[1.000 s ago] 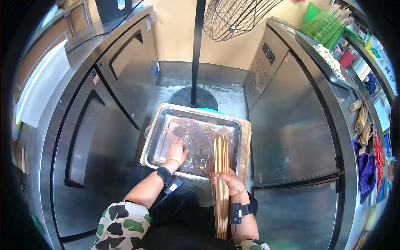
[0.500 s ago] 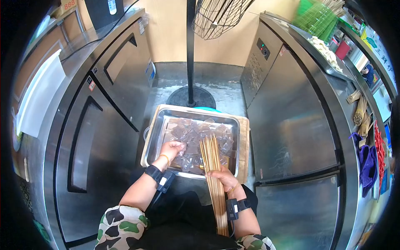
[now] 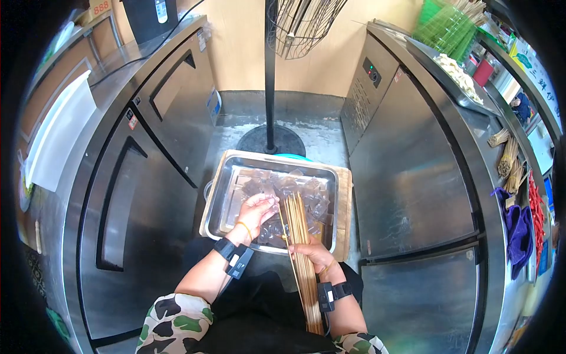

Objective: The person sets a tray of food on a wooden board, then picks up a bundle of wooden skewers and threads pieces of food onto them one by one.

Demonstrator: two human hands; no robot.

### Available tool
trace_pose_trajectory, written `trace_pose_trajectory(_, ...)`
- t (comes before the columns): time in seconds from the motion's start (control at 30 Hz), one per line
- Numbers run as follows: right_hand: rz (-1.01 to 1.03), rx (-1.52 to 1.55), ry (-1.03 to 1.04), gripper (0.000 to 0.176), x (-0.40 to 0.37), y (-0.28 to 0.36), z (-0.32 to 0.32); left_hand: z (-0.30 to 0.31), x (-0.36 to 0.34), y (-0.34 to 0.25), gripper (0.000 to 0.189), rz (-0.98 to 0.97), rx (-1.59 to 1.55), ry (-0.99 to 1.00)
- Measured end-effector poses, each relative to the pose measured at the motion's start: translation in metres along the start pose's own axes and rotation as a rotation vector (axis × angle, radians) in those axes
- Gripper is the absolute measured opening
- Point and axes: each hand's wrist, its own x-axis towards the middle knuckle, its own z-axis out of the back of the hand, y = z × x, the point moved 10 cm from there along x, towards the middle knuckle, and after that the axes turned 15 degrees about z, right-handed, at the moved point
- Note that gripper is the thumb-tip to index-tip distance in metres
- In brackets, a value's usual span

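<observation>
A steel tray (image 3: pixel 219 197) rests on a wooden board on my lap, filled with several dark, glossy food pieces (image 3: pixel 295 189). My left hand (image 3: pixel 257 211) is lifted over the tray's near left part, its fingers pinched on one dark piece, close to the skewer tips. My right hand (image 3: pixel 312 253) grips a bundle of bamboo skewers (image 3: pixel 299 236) at the tray's near edge; the sticks point away from me over the food and run back past my wrist. Both wrists wear black bands.
Stainless fridge cabinets (image 3: pixel 141 177) stand at left and right (image 3: pixel 413 177). A fan pole with a round base (image 3: pixel 270 137) stands on the floor just beyond the tray. The right counter holds a green basket (image 3: pixel 449 29), skewer bundles (image 3: pixel 510 165) and a tray of pale food (image 3: pixel 463 76).
My left hand has risen from among the pieces with one pinched and moved right toward the skewers. My right hand with the skewer bundle has shifted slightly left.
</observation>
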Motion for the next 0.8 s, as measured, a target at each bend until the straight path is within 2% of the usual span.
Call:
trace_pose_trajectory(0.17,-0.019,-0.027,-0.018,0.042,0.002,-0.007,0.003,-0.005,-0.001,-0.009,0.017,-0.068,-0.001,0.003)
trace_pose_trajectory(0.37,-0.02,-0.024,-0.031,0.043,0.004,-0.009,0.005,-0.014,-0.01,-0.012,0.016,-0.154,0.141,0.062)
trace_pose_trajectory(0.47,-0.012,-0.015,-0.044,0.043,0.003,-0.004,0.002,-0.014,-0.013,0.002,0.016,-0.134,0.205,0.059)
trace_pose_trajectory(0.6,-0.001,-0.02,-0.034,0.044,0.002,0.0,-0.004,-0.005,-0.02,-0.003,0.011,-0.176,0.112,-0.082)
trace_pose_trajectory(0.8,-0.002,-0.048,-0.003,0.044,0.002,0.0,-0.006,-0.007,-0.009,-0.005,0.009,-0.163,0.049,-0.001)
